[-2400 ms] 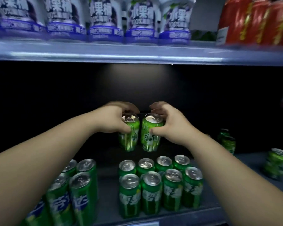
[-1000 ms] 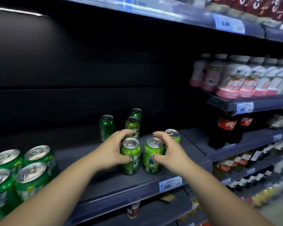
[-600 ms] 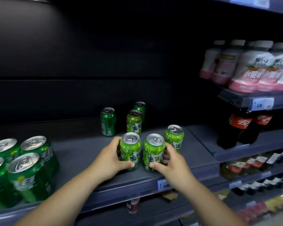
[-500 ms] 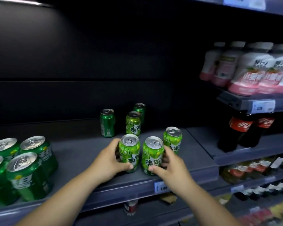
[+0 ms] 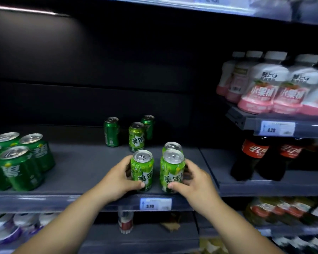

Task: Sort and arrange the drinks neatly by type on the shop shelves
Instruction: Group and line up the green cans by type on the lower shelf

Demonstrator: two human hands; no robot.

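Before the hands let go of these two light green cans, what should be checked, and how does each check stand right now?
1. Left hand grips left can: ok.
2. Right hand grips right can: ok.
3. Both cans upright, labels matching: ok.
4. Third can lined up behind right can: ok.
5. Bases fully seated on shelf: cannot tell, thumbs cover them.
6. Back of shelf sorted by type: not ok, dark green can stands beside back light green can.

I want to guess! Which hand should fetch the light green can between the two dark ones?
Probably the left hand: the back can stands behind the front can it grips, farther from the right hand, gripping the other can.
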